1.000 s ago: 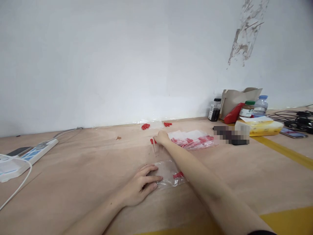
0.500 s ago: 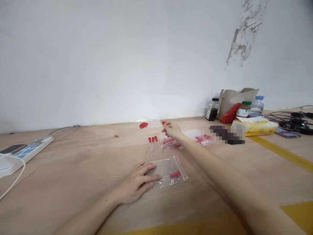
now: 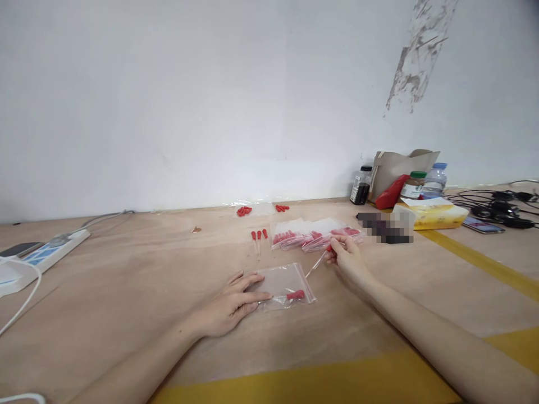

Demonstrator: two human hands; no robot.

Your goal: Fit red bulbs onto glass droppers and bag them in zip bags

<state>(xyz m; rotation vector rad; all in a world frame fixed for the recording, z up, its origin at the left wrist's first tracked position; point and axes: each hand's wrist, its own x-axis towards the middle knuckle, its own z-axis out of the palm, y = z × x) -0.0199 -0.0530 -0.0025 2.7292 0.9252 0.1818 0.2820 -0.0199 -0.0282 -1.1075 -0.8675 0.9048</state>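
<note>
My left hand [image 3: 233, 303] lies with fingers spread on a clear zip bag [image 3: 275, 276], pressing it on the wooden table. One dropper with a red rubber bulb [image 3: 296, 294] is inside that bag. My right hand [image 3: 348, 259] pinches another dropper [image 3: 316, 266] by its red bulb. Its thin clear tube slants down to the left, the tip at the bag's zip edge; whether it is inside I cannot tell. Beyond the bag, three red-bulbed droppers [image 3: 259, 235] lie side by side.
Several filled bags [image 3: 290, 238] overlap behind my right hand. Small heaps of red bulbs [image 3: 244, 211] lie by the wall. A tissue pack [image 3: 440, 216], a dark bottle [image 3: 361, 188] and a jar [image 3: 415, 185] stand at right. A power strip [image 3: 46, 261] is at left.
My right hand has come from near the far bulbs back toward the right side of the bag, and a dropper now shows in it. The left hand stays on the bag.
</note>
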